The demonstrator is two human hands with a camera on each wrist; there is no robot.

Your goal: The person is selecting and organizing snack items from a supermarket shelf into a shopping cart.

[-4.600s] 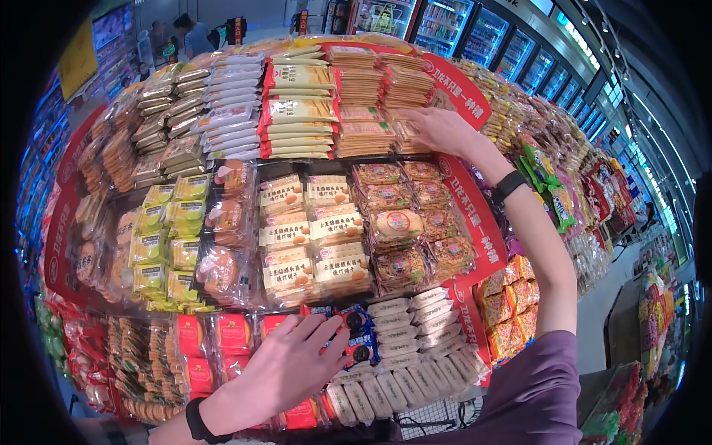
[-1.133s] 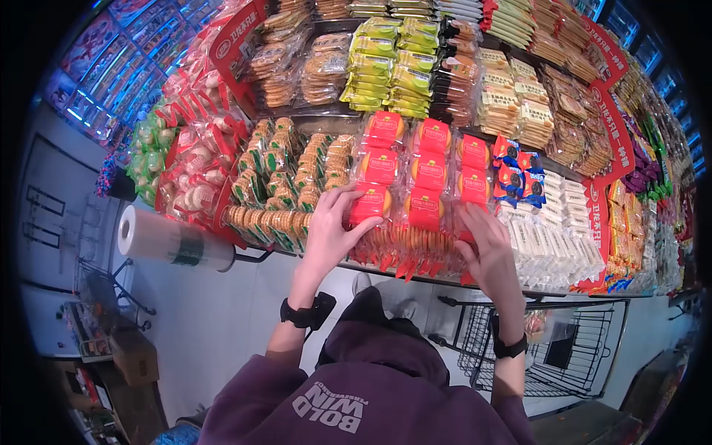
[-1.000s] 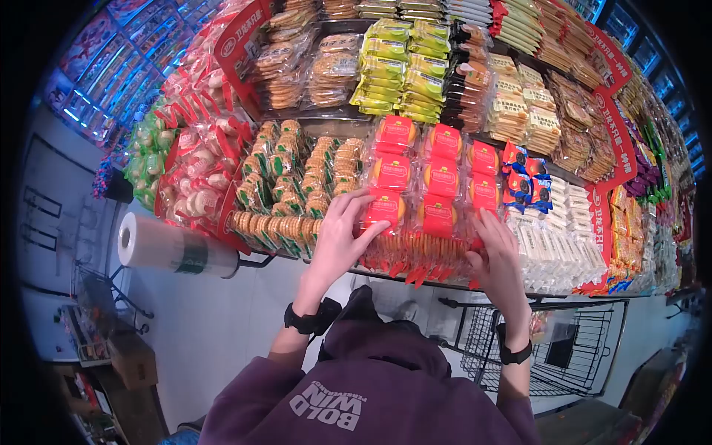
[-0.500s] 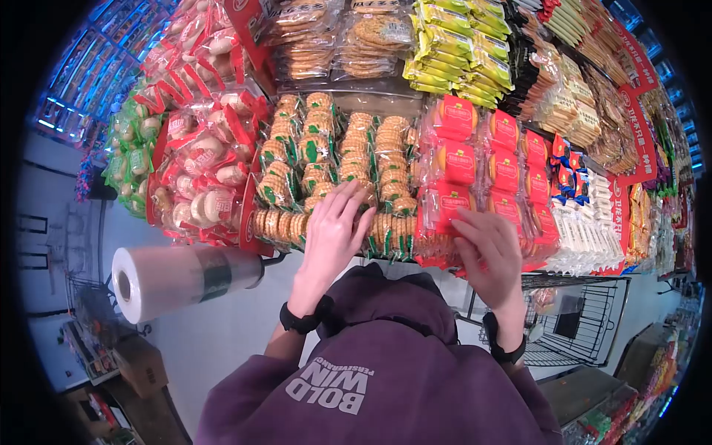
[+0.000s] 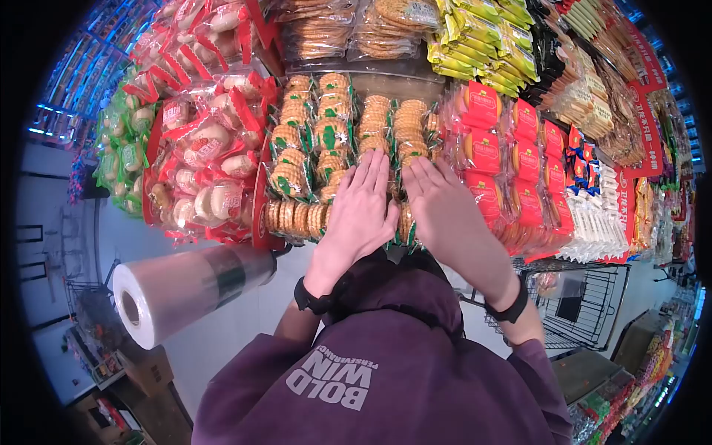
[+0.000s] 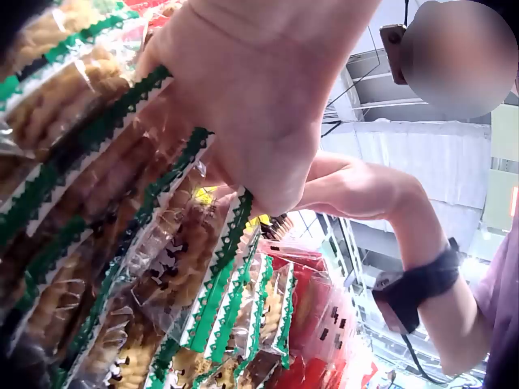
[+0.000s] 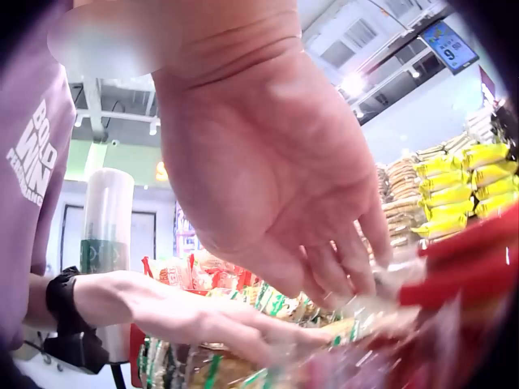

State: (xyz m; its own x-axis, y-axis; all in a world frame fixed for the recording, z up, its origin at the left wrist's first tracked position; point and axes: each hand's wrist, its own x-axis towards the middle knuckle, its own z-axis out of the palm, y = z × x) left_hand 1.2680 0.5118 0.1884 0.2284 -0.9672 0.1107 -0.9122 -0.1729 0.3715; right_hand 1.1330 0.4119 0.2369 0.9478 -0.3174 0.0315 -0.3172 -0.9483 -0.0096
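Observation:
My left hand lies over the green-edged packets of round biscuits at the display's front edge, fingers extended forward. Close to its right, my right hand reaches over the right-hand column of the same biscuits, fingers straight. In the left wrist view the biscuit packets sit right under my palm. The right wrist view shows the right palm with its fingers pointing down at the packets. Red-labelled packs stand just right of the right hand.
Red-wrapped bags fill the bin on the left, with green bags beyond. A plastic bag roll juts out at the front left. A wire shopping cart stands at the right. Yellow packets lie on the tier behind.
Both hands have left the red-labelled packs and now lie side by side on the green-edged biscuits; the right hand has moved left across the display. The head view has shifted toward the left end.

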